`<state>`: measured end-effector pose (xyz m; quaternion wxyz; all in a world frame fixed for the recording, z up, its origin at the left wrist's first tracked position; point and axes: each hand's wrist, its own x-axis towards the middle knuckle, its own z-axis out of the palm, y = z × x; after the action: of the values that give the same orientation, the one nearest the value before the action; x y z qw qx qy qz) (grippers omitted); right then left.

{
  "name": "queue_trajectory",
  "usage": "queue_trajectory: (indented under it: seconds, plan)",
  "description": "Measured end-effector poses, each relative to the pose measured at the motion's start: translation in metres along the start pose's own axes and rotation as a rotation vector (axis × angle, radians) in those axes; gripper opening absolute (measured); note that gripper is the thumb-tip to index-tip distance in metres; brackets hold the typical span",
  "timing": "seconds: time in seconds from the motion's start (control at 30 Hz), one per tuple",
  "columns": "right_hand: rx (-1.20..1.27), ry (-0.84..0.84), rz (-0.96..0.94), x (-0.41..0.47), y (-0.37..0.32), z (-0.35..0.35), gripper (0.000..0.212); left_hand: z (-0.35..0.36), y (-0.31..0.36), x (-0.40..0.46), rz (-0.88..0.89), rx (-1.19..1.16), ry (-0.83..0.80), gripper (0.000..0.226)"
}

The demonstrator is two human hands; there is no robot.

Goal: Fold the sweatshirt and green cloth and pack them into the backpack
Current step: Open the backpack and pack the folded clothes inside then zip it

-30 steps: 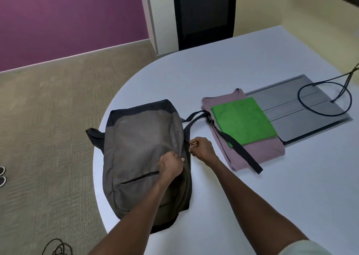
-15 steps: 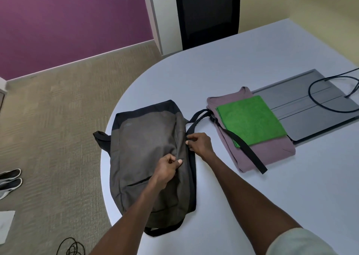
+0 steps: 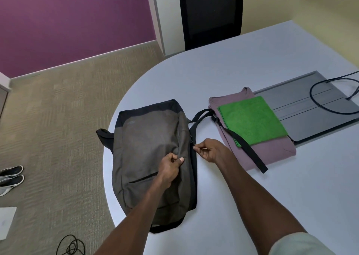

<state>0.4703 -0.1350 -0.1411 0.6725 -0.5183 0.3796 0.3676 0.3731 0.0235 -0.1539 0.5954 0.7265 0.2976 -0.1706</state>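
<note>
A grey-brown backpack (image 3: 147,157) with black trim lies flat on the white table (image 3: 252,60), its left side over the table's edge. My left hand (image 3: 172,164) pinches a fold of the backpack's fabric near its right side. My right hand (image 3: 208,150) pinches the zipper pull on the backpack's right edge. To the right lies the folded mauve sweatshirt (image 3: 272,153), and the folded green cloth (image 3: 251,120) rests on top of it. A black backpack strap (image 3: 245,150) runs diagonally across both.
A grey panel (image 3: 310,115) is set in the table at right, with a looped black cable (image 3: 318,103) on it. A black chair back (image 3: 210,12) stands behind the table. On the carpet are shoes (image 3: 11,177), white paper (image 3: 6,221) and a coiled cable (image 3: 71,247).
My right hand has moved up along the backpack's right edge with the zipper pull. My left hand keeps its pinch on the fabric. The view has shifted slightly.
</note>
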Motion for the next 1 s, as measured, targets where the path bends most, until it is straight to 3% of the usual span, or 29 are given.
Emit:
queue_trajectory:
  seconds: [0.2,0.43,0.53,0.67,0.77,0.9,1.0]
  plan:
    - [-0.416,-0.055,0.107,-0.023,0.026,-0.017,0.016,0.004,0.002,0.000,0.034,0.052,0.024,0.021]
    - [-0.961,-0.157,-0.014,-0.061,0.061,-0.036,0.010,0.015,0.009,-0.010,0.083,0.208,0.159,0.019]
    - [-1.015,-0.116,-0.132,-0.062,0.088,-0.044,0.010,0.016,0.012,-0.032,0.164,0.303,0.149,0.018]
    - [-0.953,0.001,-0.323,-0.061,0.121,-0.055,0.013,0.023,-0.012,-0.072,0.242,0.621,0.063,0.036]
    - [-1.028,0.019,-0.477,-0.068,0.132,-0.057,0.016,0.022,-0.035,-0.091,0.269,0.831,0.032,0.030]
    - [-1.223,0.054,-0.696,-0.076,0.138,-0.060,0.027,0.015,-0.029,-0.096,0.245,0.762,0.102,0.035]
    - [-1.285,-0.041,-0.712,-0.093,0.140,-0.058,0.025,0.011,-0.013,-0.094,0.309,0.749,0.101,0.049]
